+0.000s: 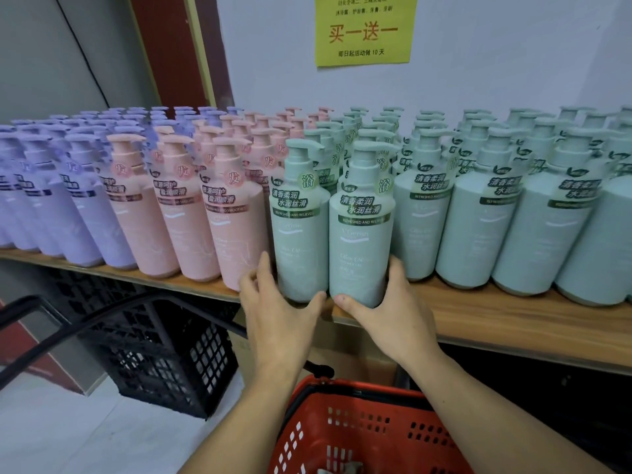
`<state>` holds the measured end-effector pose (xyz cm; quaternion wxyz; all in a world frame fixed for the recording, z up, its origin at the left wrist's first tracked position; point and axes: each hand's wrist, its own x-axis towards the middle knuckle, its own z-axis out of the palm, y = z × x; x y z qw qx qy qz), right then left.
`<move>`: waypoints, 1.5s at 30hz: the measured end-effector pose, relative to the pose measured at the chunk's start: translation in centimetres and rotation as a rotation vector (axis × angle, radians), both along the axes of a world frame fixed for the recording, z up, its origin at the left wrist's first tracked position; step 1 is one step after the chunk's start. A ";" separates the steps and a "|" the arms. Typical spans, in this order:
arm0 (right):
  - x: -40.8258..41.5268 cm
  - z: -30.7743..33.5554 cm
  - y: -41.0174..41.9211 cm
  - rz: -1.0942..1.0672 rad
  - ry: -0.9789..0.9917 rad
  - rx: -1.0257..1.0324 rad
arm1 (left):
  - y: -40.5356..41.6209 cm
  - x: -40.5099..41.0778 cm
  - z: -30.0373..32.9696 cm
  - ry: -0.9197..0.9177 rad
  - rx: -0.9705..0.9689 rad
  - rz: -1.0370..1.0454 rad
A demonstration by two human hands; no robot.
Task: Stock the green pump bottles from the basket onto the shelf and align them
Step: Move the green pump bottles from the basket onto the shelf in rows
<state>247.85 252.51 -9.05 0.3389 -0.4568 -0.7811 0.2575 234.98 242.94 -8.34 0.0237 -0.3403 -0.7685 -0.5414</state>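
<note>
Two green pump bottles stand upright side by side at the front edge of the wooden shelf (513, 316). My left hand (277, 316) wraps the base of the left green bottle (297, 230), thumb across its front. My right hand (386, 313) holds the base of the right green bottle (362, 234) the same way. Rows of more green bottles (478, 217) fill the shelf to the right and behind. The red basket (369, 429) sits below my forearms; its inside is mostly out of view.
Pink pump bottles (205, 217) and purple ones (61, 206) fill the shelf's left part. A black plastic crate (154, 347) stands on the floor under the shelf, with a black handle bar in front. A yellow sign (364, 27) hangs on the wall.
</note>
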 end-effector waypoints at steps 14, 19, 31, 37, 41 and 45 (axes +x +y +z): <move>0.0 0.4 -0.3 -0.003 -0.036 -0.035 | 3.6 -7.1 21.9 0.476 -0.390 -0.511; -0.3 0.5 -0.4 -0.027 -0.062 -0.038 | 4.3 -8.3 21.3 0.482 -0.263 -0.473; -1.2 0.9 -0.7 -0.053 -0.119 -0.008 | 5.1 -8.6 21.6 0.404 -0.297 -0.512; -0.7 0.6 -0.5 -0.033 -0.149 -0.011 | 4.4 -6.3 21.5 0.532 -0.285 -0.549; -0.4 0.3 -0.4 -0.020 -0.184 -0.011 | 4.8 -2.6 22.6 0.663 -0.386 -0.679; -0.4 0.1 -0.5 -0.018 -0.160 -0.014 | 6.3 -0.9 22.8 0.747 -0.493 -0.659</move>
